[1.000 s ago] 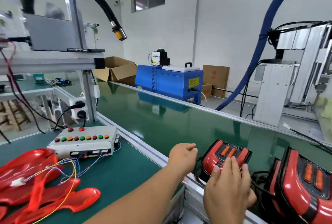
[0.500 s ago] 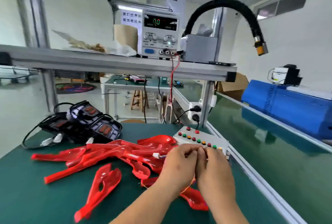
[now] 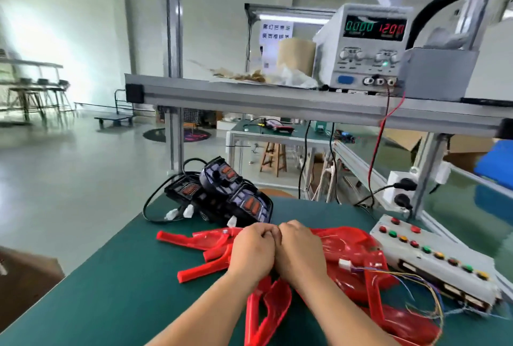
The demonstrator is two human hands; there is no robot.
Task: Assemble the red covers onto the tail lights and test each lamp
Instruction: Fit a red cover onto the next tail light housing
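Note:
Several translucent red covers (image 3: 358,248) lie in a heap on the green bench mat (image 3: 116,276). My left hand (image 3: 254,251) and my right hand (image 3: 301,251) hover just above the heap, pressed side by side with knuckles touching. Their fingers are curled under and no object shows between them. Three black tail lights (image 3: 222,193) with orange lamp inserts, black cables and white plugs sit at the bench's far edge, beyond my hands. A white test box (image 3: 433,257) with coloured buttons lies to the right. Its thin coloured wires end in a white connector (image 3: 345,264) on the covers.
A bench power supply (image 3: 366,46) with lit displays stands on the aluminium shelf (image 3: 249,93) overhead, red and black leads hanging down. A power strip (image 3: 399,193) and the green conveyor (image 3: 472,207) are at the right. A cardboard box (image 3: 25,276) sits low on the left.
My view swung left from the conveyor and its finished lamps to the bench. Both hands came off the lamp there and now sit together over the red covers.

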